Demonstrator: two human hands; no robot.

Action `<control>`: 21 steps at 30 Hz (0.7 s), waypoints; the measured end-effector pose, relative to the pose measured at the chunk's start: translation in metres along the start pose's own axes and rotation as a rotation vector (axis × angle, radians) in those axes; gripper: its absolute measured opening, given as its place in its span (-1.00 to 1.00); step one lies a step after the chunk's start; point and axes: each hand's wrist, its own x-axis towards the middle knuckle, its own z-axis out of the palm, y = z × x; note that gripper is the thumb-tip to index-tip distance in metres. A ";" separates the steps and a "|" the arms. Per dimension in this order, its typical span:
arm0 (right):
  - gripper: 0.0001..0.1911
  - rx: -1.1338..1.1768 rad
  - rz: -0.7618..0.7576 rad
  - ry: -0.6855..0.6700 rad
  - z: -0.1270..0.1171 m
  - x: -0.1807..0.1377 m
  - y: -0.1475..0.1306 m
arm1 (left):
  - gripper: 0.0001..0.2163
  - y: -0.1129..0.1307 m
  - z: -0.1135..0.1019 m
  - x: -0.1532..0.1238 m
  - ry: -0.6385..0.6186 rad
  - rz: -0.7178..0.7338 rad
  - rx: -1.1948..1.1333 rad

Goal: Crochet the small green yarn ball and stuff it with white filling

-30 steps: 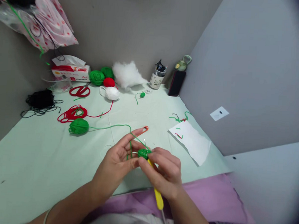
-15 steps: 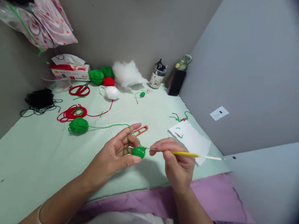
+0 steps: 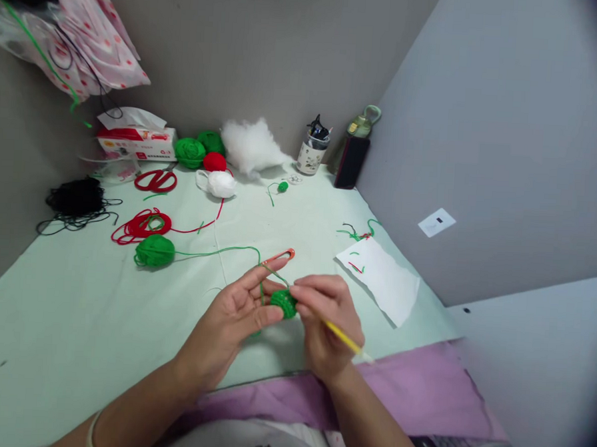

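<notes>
While one small green crocheted piece [image 3: 284,303] is pinched between the thumb and fingers of the left hand [image 3: 236,319], one yellow-handled hook [image 3: 341,336] is gripped in the closed fingers of the right hand [image 3: 329,318], just beside it. Three green yarn balls [image 3: 155,251] can be counted: one left of the left fingers, its strand running to the left index finger, and two well beyond them, near one red yarn ball [image 3: 214,162] and one white yarn ball [image 3: 221,185]. One pair of red scissors [image 3: 155,180], one red yarn coil [image 3: 143,227] and one black yarn heap [image 3: 74,196] lie ahead and to the left of the left fingers; one sheet of white paper [image 3: 385,281] lies right of the right fingers, on the counter [image 3: 87,332].

The hook's tip cannot be made out at the right fingertips, and its rear end is blurred. The left index finger covers part of one orange pin [image 3: 290,254]. Both forearms are cut off by the lower edge.

The left palm is turned partly upward, index finger stretched forward, the other fingers curled behind the piece. The right hand bends inward, holding the hook like a pen.
</notes>
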 end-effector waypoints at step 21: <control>-0.87 0.628 0.538 -0.025 -0.003 0.014 0.004 | -0.49 0.014 -0.005 0.000 0.115 0.229 0.565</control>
